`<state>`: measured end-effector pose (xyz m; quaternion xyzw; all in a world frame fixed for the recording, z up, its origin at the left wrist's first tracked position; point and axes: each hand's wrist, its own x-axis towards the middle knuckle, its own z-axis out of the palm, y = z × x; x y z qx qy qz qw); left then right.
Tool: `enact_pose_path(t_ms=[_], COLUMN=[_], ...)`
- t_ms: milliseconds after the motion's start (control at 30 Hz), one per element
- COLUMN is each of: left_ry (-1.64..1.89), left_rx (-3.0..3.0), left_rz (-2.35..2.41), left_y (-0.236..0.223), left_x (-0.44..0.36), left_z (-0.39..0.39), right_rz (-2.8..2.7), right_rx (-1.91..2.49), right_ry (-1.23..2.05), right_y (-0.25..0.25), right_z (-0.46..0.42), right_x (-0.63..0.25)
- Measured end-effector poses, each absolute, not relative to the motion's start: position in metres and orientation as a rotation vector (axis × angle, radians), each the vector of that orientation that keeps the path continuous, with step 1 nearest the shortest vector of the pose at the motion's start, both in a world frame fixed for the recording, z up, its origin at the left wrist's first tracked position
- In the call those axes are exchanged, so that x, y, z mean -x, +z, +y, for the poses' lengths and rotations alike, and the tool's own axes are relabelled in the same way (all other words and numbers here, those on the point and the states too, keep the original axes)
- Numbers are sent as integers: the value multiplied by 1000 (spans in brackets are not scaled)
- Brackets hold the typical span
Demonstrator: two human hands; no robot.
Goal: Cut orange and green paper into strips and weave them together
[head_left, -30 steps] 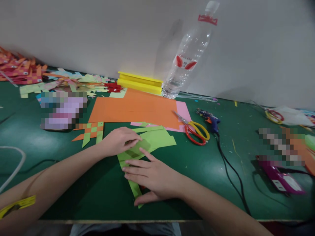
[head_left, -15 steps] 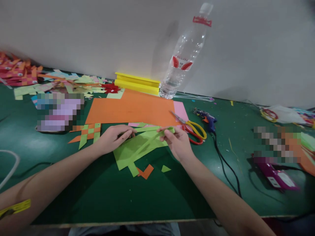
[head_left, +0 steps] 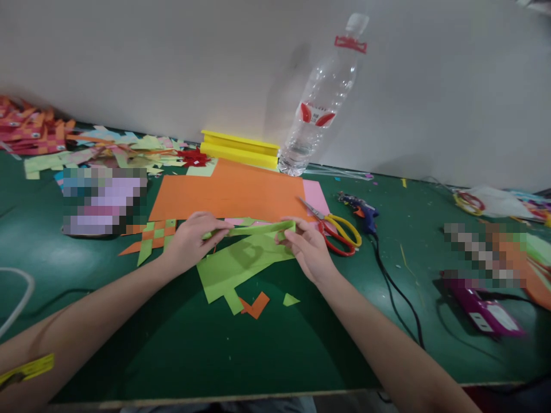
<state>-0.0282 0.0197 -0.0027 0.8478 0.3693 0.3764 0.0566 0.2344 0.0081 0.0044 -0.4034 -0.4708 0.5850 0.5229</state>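
A narrow green paper strip [head_left: 258,229] is stretched between my two hands, held just above the table. My left hand [head_left: 193,238] pinches its left part between thumb and fingers. At the other end, where the strip bends back on itself, my right hand [head_left: 307,246] grips it. Beneath lies a larger green paper sheet [head_left: 232,264], shaded by the hands. Close by my left wrist rests a woven orange-and-green paper piece [head_left: 157,235]. Scissors [head_left: 340,232] with red and yellow handles lie right of my right hand.
Orange paper [head_left: 228,192] lies behind the hands, near a clear bottle [head_left: 316,109] and a yellow folded piece [head_left: 239,150]. A blue glue gun [head_left: 365,213] and its cord are at right, beyond them a purple device [head_left: 482,307]. Paper scraps [head_left: 129,149] and a phone [head_left: 105,203] occupy the left.
My left hand has taken hold of the strip's free part, which earlier slanted down over the green sheet. The strip now runs nearly level between both hands.
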Motion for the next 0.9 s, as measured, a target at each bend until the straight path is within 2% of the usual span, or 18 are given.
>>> enact_pose_path(t_ms=[167, 367, 667, 900], left_ry=[1248, 1169, 858, 629], left_rx=[-2809, -3005, -3317, -3433], left_rz=[1206, 1266, 1180, 1248], left_y=[10, 19, 13, 20], left_x=[32, 38, 51, 44], left_z=[18, 15, 23, 16], right_rz=[-1093, -1177, -1469, -1427], right_rx=[950, 1014, 1229, 1196], right_ry=[1354, 1224, 885, 870], right_y=[7, 4, -8, -15], right_z=[12, 19, 31, 37], right_x=[-238, -245, -260, -262])
